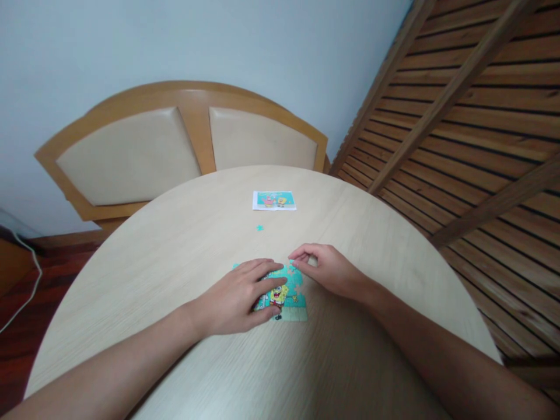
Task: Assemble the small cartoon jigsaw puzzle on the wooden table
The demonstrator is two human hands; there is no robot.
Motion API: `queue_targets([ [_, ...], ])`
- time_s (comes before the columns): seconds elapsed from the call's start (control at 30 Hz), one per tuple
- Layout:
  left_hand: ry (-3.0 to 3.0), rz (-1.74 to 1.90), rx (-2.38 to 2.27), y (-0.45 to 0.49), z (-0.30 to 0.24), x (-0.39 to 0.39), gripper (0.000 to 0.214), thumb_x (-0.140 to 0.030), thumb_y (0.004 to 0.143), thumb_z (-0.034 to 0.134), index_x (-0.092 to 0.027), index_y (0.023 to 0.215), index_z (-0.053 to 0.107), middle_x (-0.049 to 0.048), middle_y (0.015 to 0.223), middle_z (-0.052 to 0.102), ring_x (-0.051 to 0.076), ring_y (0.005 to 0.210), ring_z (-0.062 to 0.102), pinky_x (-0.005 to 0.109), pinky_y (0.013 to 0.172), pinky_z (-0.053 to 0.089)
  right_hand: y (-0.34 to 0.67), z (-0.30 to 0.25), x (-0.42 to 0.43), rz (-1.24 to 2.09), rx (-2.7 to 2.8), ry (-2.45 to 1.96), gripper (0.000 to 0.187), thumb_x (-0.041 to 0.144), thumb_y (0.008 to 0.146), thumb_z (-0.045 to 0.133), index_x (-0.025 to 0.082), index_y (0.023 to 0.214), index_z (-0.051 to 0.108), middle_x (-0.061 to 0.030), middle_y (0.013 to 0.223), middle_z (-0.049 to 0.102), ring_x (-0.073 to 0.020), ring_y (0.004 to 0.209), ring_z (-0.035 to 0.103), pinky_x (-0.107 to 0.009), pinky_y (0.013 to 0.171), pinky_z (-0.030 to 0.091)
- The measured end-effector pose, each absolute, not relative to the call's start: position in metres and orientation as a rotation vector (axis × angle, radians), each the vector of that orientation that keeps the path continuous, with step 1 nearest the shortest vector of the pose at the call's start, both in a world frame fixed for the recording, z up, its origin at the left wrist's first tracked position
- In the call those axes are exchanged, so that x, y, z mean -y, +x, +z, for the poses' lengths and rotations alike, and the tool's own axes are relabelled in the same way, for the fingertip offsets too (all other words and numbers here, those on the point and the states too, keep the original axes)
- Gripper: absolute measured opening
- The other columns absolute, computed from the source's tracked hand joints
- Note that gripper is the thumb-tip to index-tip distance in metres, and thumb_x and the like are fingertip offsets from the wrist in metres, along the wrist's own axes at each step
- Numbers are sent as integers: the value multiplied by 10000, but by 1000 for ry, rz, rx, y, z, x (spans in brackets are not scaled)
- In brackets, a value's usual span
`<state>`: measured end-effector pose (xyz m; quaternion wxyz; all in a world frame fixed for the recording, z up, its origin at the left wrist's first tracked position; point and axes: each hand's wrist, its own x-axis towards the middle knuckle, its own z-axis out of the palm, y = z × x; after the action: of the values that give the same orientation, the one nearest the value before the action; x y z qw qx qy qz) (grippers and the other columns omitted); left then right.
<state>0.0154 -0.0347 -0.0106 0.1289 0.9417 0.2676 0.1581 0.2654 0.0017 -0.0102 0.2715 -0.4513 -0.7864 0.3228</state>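
A mostly joined jigsaw puzzle [292, 312] lies on the table, teal with a yellow cartoon sponge figure, with gaps in its upper right part. My left hand [236, 297] rests flat across its left side, fingers spread and touching it, hiding much of that half. At the upper right edge, my right hand [326, 269] has thumb and index finger pinched on a small teal puzzle piece [292, 263], mostly hidden by the fingertips. One loose teal piece [259, 228] lies farther off, beyond the puzzle.
Beyond the loose piece lies a picture card [275, 200] with a pink and a yellow cartoon figure. The round wooden table [175, 233] has a padded chair [131, 151] behind it. A slatted wooden screen [472, 128] stands on the right, and a white cable [37, 271] hangs at left.
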Motion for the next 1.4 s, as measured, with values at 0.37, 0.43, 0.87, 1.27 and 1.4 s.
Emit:
queue_targets([
  [0.37,2723,481,-775,17,-11,34,449,-357,946,618,-218,1368,556,133,1440,539,316,1345,499,519,1113,443,267,-13,-1,851,2184,-1208,166,284,908,654,212,998,773,-40,982,776,-189,908,697,-313,849,524],
  [0.43,2730,476,-772,17,-11,34,446,-362,951,613,-215,1368,555,135,1443,535,313,1344,499,516,1112,445,267,-13,-1,852,2197,-1194,164,281,913,650,215,999,774,-35,984,776,-185,910,697,-307,848,521],
  [0.87,2727,482,-772,16,-11,35,438,-363,952,611,-221,1362,553,129,1443,538,314,1341,499,523,1104,450,265,-13,-3,667,2284,-1123,115,216,904,665,210,938,775,-45,937,759,-194,905,676,-323,849,502],
  [1.27,2727,506,-759,17,-11,34,434,-354,950,608,-235,1363,547,123,1437,544,314,1332,512,526,1093,457,265,-11,-2,523,2386,-1148,106,232,905,678,228,935,779,-38,936,742,-200,914,668,-346,857,467],
  [1.4,2731,488,-765,16,-11,34,440,-357,949,613,-225,1363,546,125,1440,538,310,1339,500,517,1100,452,265,-7,-1,457,2440,-1182,96,264,899,709,231,946,785,-37,937,734,-201,895,664,-365,849,436],
])
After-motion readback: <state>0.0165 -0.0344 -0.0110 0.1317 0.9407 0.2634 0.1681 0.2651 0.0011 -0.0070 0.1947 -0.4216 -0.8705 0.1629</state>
